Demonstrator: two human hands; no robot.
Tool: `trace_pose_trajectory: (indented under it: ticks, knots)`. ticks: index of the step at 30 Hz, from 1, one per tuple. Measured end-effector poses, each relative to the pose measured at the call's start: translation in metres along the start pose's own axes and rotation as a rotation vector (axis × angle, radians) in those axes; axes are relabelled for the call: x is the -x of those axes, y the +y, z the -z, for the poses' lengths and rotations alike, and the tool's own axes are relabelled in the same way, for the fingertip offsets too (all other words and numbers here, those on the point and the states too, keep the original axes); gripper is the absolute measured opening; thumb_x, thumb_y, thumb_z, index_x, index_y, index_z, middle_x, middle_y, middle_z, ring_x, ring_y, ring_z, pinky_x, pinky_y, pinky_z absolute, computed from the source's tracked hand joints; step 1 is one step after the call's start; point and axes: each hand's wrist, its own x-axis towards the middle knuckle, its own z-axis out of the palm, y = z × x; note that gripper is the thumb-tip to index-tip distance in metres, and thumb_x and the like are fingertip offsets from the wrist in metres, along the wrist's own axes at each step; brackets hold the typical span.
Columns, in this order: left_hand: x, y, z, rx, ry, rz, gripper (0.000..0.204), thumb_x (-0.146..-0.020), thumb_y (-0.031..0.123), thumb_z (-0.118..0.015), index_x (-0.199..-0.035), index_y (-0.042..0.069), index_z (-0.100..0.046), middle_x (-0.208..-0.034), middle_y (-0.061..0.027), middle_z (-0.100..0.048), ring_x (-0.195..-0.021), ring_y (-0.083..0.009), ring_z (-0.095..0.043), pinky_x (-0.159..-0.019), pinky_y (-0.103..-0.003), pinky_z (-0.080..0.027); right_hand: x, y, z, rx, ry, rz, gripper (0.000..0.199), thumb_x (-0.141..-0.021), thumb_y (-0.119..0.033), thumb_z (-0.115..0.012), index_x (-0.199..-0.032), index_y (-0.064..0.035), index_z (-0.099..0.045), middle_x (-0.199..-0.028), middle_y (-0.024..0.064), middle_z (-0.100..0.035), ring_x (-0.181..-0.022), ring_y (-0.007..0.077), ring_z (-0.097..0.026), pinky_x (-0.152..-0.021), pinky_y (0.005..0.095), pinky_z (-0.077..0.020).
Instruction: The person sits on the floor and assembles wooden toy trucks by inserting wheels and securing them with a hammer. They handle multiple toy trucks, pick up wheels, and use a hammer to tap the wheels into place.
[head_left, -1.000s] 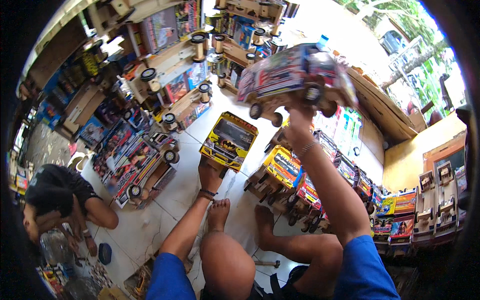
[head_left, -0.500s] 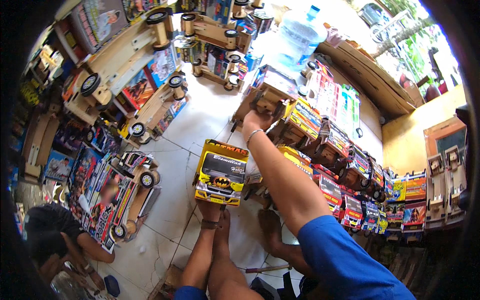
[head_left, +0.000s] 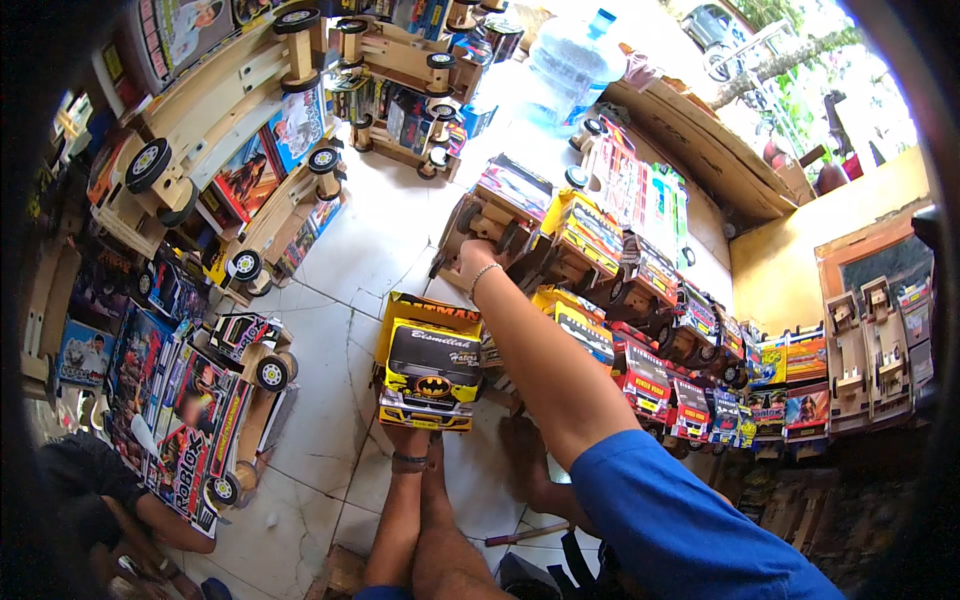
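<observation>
My left hand (head_left: 405,440) is closed around the lower front of a toy truck (head_left: 430,365), held over the floor between my legs. The truck has a black and yellow cab and a yellow box behind it. Its underside and most of my left fingers are hidden beneath it. Farther off to the right, my right hand (head_left: 480,260) is curled at the near end of another toy truck (head_left: 515,188), next to its black wheels. That truck's wooden underside partly shows, and my fingertips are hidden against it.
Beside my right hand stand a yellow toy truck (head_left: 582,235) and a long row of others curving right. Toy trucks on their sides (head_left: 190,420) pile up at left, near a person's arm (head_left: 175,525). A water bottle (head_left: 570,70) stands behind; a stick-like tool (head_left: 525,535) lies near my foot.
My right hand and the truck at it have come slightly nearer, and more of that truck's wheels show. The truck in my left hand has lowered a little. The view has shifted slightly right.
</observation>
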Motion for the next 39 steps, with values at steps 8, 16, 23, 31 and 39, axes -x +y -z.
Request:
trace_pose_trajectory:
  ticks: [8,16,23,31,39]
  knots:
    - [-0.025,0.044,-0.001,0.178,0.047,0.003,0.052,-0.091,0.032,-0.07,-0.129,0.001,-0.054,-0.121,-0.0148,-0.063,-0.107,-0.0277,-0.064,-0.091,-0.039,-0.051,0.002,-0.013,0.026,0.761,-0.579,0.044,0.034,-0.098,-0.025,-0.049,-0.104,0.004,-0.065,-0.106,0.019,-0.069,-0.086,0.0247,-0.063,-0.078,0.0414,-0.0518]
    - [-0.043,0.06,-0.003,-0.135,0.065,-0.22,0.044,-0.089,0.024,-0.07,-0.126,0.003,-0.059,-0.123,-0.0195,-0.061,-0.112,-0.0386,-0.059,-0.094,-0.045,-0.05,0.074,-0.153,0.098,1.493,-0.781,1.273,0.058,-0.086,-0.029,-0.072,-0.137,-0.0108,-0.053,-0.13,0.0163,-0.061,-0.117,0.0277,-0.061,-0.094,0.0434,-0.0506]
    - [-0.074,0.087,-0.009,-0.02,-0.017,-0.226,0.046,-0.077,0.011,-0.075,-0.12,0.006,-0.061,-0.118,-0.0167,-0.062,-0.111,-0.04,-0.059,-0.091,-0.045,-0.052,0.05,-0.195,0.112,1.988,-0.782,1.646,0.129,-0.058,-0.02,-0.093,-0.158,-0.0226,-0.012,-0.151,0.0151,-0.038,-0.108,0.0378,-0.062,-0.09,0.0447,-0.0525]
    - [-0.078,0.086,-0.042,0.143,-0.115,-0.112,0.062,-0.073,0.012,-0.08,-0.13,0.005,-0.059,-0.127,-0.0198,-0.06,-0.12,-0.0366,-0.058,-0.096,-0.041,-0.051,0.019,-0.202,0.1,2.098,-0.702,1.922,0.126,-0.05,-0.025,-0.095,-0.153,-0.0182,-0.022,-0.145,0.0026,-0.045,-0.094,0.0248,-0.066,-0.08,0.0375,-0.0529]
    - [-0.079,0.079,-0.062,0.137,-0.107,-0.148,0.06,-0.063,0.001,-0.079,-0.12,0.004,-0.063,-0.119,-0.0187,-0.06,-0.11,-0.0408,-0.06,-0.086,-0.044,-0.054,0.008,-0.206,0.113,2.073,-0.601,1.99,0.132,-0.046,-0.026,-0.095,-0.154,-0.024,-0.019,-0.139,0.0029,-0.048,-0.091,0.0271,-0.07,-0.072,0.0409,-0.0526]
